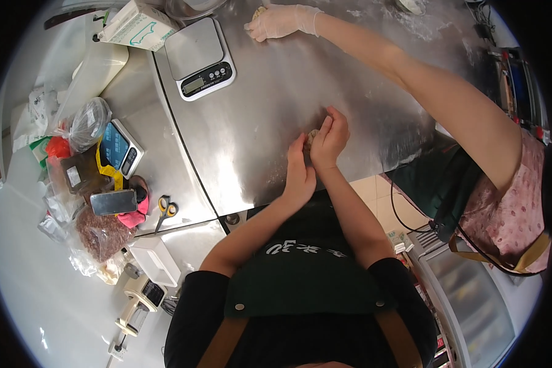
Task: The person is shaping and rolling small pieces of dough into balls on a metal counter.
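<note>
A small speckled lump of dough [311, 138] sits between my cupped hands on or just over the steel worktop [239, 122]; whether it touches the steel I cannot tell. My left hand [299, 175] curls against it from the left, and my right hand [329, 142] wraps round it from the right, hiding much of it. At the top, a co-worker's gloved hand [276, 23] is closed on another pale lump [257, 13]. A digital scale [194, 52] stands to its left, ahead of my hands.
A second scale [130, 156], a phone [113, 202], scissors [165, 211] and assorted bags [95, 236] crowd the left side. A carton [138, 27] is at the back left, a white tray [153, 260] lower left. The co-worker's bare arm [448, 104] reaches across from the right.
</note>
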Available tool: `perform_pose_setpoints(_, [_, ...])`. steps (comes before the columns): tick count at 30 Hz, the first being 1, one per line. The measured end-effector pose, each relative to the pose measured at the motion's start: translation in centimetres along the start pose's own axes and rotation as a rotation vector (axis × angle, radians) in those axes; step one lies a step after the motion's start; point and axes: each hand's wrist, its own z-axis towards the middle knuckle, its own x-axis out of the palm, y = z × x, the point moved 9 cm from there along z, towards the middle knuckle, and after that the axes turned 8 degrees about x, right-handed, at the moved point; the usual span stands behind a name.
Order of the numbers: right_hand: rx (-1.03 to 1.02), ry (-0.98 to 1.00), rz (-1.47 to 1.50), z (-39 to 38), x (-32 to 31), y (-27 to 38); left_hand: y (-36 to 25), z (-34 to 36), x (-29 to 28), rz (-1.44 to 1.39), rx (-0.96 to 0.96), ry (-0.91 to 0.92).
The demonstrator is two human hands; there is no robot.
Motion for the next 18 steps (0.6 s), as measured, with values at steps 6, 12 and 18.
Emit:
perform_pose_setpoints(6, [-0.117, -0.027, -0.203, -0.8, 0.3, -1.5, 0.8, -0.1, -0.6, 0.004, -0.062, -0.062])
perform_pose_setpoints(12, [-0.027, 0.049, -0.099, -0.5, 1.2, -2.4, 2.3, 3.1, -0.4, 0.023, -0.052, 0.216])
perform_pose_setpoints(18, [0.015, -0.011, 0.053, -2.0, -0.7, -1.4, 1.9, -0.6, 0.5, -0.081, -0.190, 0.004])
